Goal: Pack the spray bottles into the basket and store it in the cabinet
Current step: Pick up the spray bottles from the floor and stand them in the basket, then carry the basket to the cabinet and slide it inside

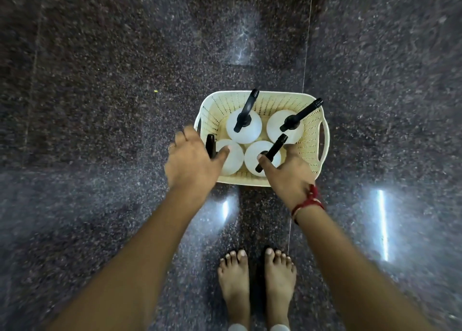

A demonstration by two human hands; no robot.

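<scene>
A cream perforated basket (311,128) sits on the dark floor in front of my feet. Several white spray bottles with black trigger heads stand upright inside it: one at the back left (247,131), one at the back right (275,128), one at the front left (233,159) and one at the front right (255,158). My left hand (192,161) hovers over the basket's near left corner with fingers spread, holding nothing. My right hand (290,174) is over the near right rim, thumb beside the front right bottle's black head, fingers apart.
The floor (100,106) is dark speckled polished stone with bright light reflections. My bare feet (257,280) stand just behind the basket. A thin pale seam line (306,56) runs across the floor past the basket's right side. No cabinet is in view.
</scene>
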